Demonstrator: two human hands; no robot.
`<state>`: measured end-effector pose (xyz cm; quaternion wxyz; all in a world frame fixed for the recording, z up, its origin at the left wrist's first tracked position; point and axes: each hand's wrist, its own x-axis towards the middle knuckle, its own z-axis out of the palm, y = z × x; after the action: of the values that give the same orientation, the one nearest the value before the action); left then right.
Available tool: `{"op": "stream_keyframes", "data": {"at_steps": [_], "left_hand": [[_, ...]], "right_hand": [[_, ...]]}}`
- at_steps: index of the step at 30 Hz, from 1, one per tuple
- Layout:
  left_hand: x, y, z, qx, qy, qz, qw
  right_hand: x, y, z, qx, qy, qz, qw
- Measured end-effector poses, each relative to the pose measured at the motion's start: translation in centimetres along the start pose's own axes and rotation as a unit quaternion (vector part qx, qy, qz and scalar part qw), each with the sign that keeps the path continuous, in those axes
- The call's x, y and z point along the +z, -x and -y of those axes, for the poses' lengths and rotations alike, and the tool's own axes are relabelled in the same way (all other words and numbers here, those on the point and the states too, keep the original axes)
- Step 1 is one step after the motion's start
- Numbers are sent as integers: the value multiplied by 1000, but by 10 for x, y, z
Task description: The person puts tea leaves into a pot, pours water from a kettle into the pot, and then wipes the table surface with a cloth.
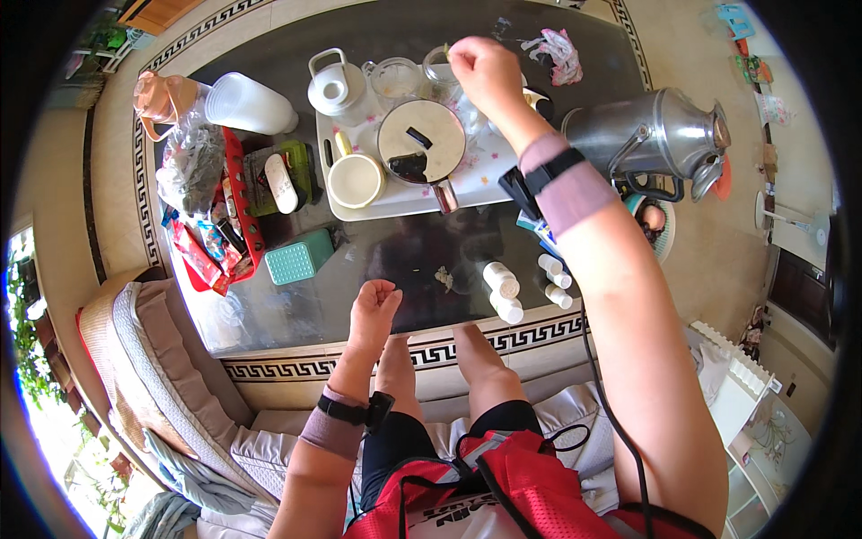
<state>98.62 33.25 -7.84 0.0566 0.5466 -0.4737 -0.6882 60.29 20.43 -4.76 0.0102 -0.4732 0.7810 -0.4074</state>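
Note:
My right hand (488,71) is stretched across the table above the far side of a white floral tray (488,176). Its fingertips pinch a small yellow-green piece (446,52) at the rim of a clear glass vessel (436,71). Beside that vessel stands a glass cup (396,75). Closer to me on the tray are a lidded pot (431,138) and a cream mug (355,182). My left hand (374,313) hovers over the table's near edge, fingers loosely curled; its palm is hidden. A small pale clump (444,278) lies to its right on the dark tabletop (397,249).
A white-lidded jug (333,91) stands at the tray's far left. Left of the tray are a red basket (252,232) of packets, a teal box (300,257) and stacked plastic cups (249,104). White bottles (502,279) lie near right. A metal flask (646,135) lies beyond my right forearm.

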Motion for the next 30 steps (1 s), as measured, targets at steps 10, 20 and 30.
{"op": "stream_keyframes", "data": {"at_steps": [10,20,30], "left_hand": [[-33,10,10,27,40,-3,999],[-63,24,-28,0,74,27,997],[2,2,-64,40,6,11,999]], "right_hand": [[-12,0,24,78,98,53,991],[-191,150,-9,377,-152,25,913],[-307,167,-119,509,-207,-69,833]]}}
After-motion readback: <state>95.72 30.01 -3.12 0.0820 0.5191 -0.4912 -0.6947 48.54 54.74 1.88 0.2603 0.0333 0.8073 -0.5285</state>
